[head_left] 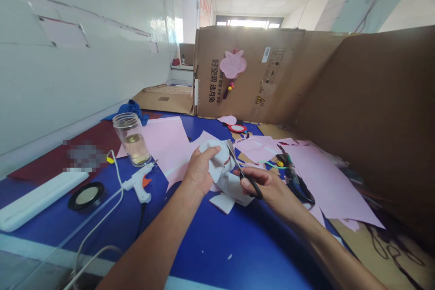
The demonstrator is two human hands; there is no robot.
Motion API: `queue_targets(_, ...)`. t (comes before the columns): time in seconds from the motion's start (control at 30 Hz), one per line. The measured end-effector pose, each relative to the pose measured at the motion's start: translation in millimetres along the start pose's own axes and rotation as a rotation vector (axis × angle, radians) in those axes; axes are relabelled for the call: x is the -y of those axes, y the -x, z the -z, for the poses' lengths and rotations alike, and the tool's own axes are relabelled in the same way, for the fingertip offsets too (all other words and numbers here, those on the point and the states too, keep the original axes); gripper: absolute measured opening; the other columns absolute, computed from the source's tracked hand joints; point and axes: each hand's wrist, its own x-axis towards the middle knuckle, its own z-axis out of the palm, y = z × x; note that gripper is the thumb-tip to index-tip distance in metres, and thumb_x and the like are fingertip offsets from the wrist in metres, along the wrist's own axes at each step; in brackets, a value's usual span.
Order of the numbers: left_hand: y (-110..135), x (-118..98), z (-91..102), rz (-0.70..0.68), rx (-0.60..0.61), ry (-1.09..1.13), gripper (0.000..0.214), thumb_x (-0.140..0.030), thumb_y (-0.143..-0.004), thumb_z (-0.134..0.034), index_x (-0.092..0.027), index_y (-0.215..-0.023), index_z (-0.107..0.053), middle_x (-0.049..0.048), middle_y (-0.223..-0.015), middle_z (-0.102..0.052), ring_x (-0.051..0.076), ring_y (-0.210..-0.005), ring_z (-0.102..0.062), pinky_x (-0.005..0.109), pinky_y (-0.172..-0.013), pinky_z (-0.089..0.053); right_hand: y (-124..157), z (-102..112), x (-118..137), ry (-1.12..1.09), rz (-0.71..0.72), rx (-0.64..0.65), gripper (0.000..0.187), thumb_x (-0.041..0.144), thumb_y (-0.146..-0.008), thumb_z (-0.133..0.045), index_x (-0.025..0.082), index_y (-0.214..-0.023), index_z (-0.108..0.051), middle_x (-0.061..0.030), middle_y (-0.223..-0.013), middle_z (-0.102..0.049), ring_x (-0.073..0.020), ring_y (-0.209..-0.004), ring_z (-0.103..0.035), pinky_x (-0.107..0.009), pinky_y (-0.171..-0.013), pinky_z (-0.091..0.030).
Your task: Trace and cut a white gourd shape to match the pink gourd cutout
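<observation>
My left hand (199, 173) is closed round a piece of white felt (217, 159), holding it up over the blue table (238, 240). My right hand (268, 186) grips black-handled scissors (242, 173); their blades point up and left into the edge of the white felt. More of the white felt (231, 190) hangs down between the two hands, and a small white offcut (222, 202) lies on the table just below.
Pink sheets (170, 142) (322, 181) lie on both sides. A glass jar with yellowish liquid (132, 139), a white glue gun (140, 183) with its cord, a black tape roll (85, 195) and a white bar (37, 199) lie left. Cardboard walls (374, 113) close off the back and right.
</observation>
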Motion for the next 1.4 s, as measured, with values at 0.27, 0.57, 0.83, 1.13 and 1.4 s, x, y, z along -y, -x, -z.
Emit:
queue_targets(0.27, 0.5, -0.4, -1.4, -0.03, -0.129, -0.027, 0.045, -0.026, -0.052, -0.096, -0.018, -0.081, -0.063, -0.0025, -0.068, -0.065, 0.014, -0.057, -0.058, 0.03, -0.063, -0.053, -0.5, -1.6, 0.8, 0.004, -0.001, 0.016, 0.057, 0.063, -0.079, -0.087, 0.019, -0.114, -0.082, -0.002, -0.088, -0.065, -0.0161, -0.077, -0.051, -0.029, -0.071, -0.04)
queue_targets(0.57, -1.9, -3.0, 0.2, -0.034, -0.135, -0.061, 0.042, -0.023, -0.049, -0.093, -0.019, -0.076, -0.06, -0.0031, -0.063, -0.063, 0.014, -0.056, -0.058, 0.029, -0.059, -0.052, -0.7, -2.7, 0.4, -0.012, 0.013, 0.055, 0.051, 0.058, -0.077, -0.089, 0.019, -0.108, -0.08, -0.0009, -0.086, -0.063, -0.0155, -0.076, -0.049, -0.029, -0.07, -0.039)
queue_targets(0.83, -0.9, -4.3, 0.4, 0.016, -0.097, -0.077, 0.043, -0.022, -0.049, -0.094, -0.018, -0.078, -0.063, -0.0016, -0.067, -0.065, 0.014, -0.058, -0.06, 0.03, -0.063, -0.053, -0.1, -1.3, 1.3, 0.006, 0.043, 0.081, 0.047, 0.056, -0.08, -0.088, 0.02, -0.109, -0.082, -0.0003, -0.085, -0.062, -0.015, -0.075, -0.047, -0.029, -0.068, -0.035)
queue_targets(1.13, -2.4, -5.2, 1.9, 0.03, -0.096, -0.099, 0.044, -0.023, -0.049, -0.094, -0.018, -0.079, -0.063, -0.0012, -0.067, -0.066, 0.015, -0.057, -0.059, 0.031, -0.06, -0.053, 0.6, -1.5, 6.3, 0.022, 0.039, 0.076, 0.048, 0.058, -0.078, -0.088, 0.018, -0.105, -0.082, -0.001, -0.085, -0.061, -0.0146, -0.075, -0.046, -0.029, -0.068, -0.036)
queue_targets(1.4, -3.2, -6.3, 2.1, 0.003, -0.109, -0.103, 0.041, -0.023, -0.05, -0.092, -0.018, -0.078, -0.064, -0.0019, -0.064, -0.066, 0.014, -0.055, -0.058, 0.03, -0.056, -0.053, 1.5, -1.5, 8.8, 0.027, 0.042, 0.072, 0.051, 0.06, -0.078, -0.087, 0.017, -0.105, -0.082, -0.0022, -0.085, -0.061, -0.0152, -0.075, -0.046, -0.029, -0.067, -0.036)
